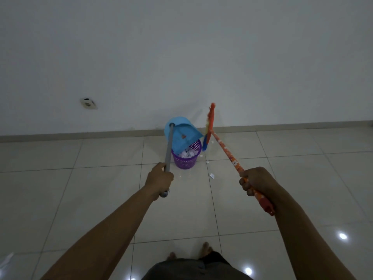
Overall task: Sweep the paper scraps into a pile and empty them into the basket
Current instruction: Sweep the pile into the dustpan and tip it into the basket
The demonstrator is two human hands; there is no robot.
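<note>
Left hand (160, 178) gripped the dustpan (181, 136), right hand (255, 181) the broom (226, 150).
Tilted over the basket (185, 161), the dustpan could spill scraps (212, 175) past the rim; some lay to its right.

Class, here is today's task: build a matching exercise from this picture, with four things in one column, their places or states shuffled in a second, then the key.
1 blue plastic dustpan
2 purple perforated plastic basket
3 orange-handled broom
4 white paper scrap

A loose on the tiles
B tipped above the basket
C gripped by the right hand
D upright, crumpled paper inside

Pairs: 1-B; 2-D; 3-C; 4-A
</note>
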